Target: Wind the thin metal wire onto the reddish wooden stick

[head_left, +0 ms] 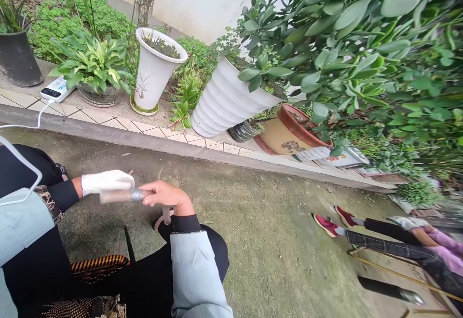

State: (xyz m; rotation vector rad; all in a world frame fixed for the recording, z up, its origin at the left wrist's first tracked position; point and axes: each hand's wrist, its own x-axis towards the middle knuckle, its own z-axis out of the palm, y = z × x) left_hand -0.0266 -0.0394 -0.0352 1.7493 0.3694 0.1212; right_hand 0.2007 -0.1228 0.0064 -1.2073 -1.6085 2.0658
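Note:
My left hand (108, 182) wears a white glove and is closed, its fingers curled inward; what lies in them, if anything, is hidden. My bare right hand (164, 196) grips a short rod-shaped tool (115, 196) with a tan, blurred length and a silvery band near my fingers. The tool points left, just below the gloved hand; whether the two touch I cannot tell. Both hands are in front of my knees, above the concrete ground (253, 221).
A tiled ledge (155, 130) crosses ahead, bearing a white flared pot (155, 69), a ribbed white pot (231, 96) and a tan pot (285, 132). A power bank (58, 89) with a white cable lies there. Another person's red shoes (327, 225) are at right.

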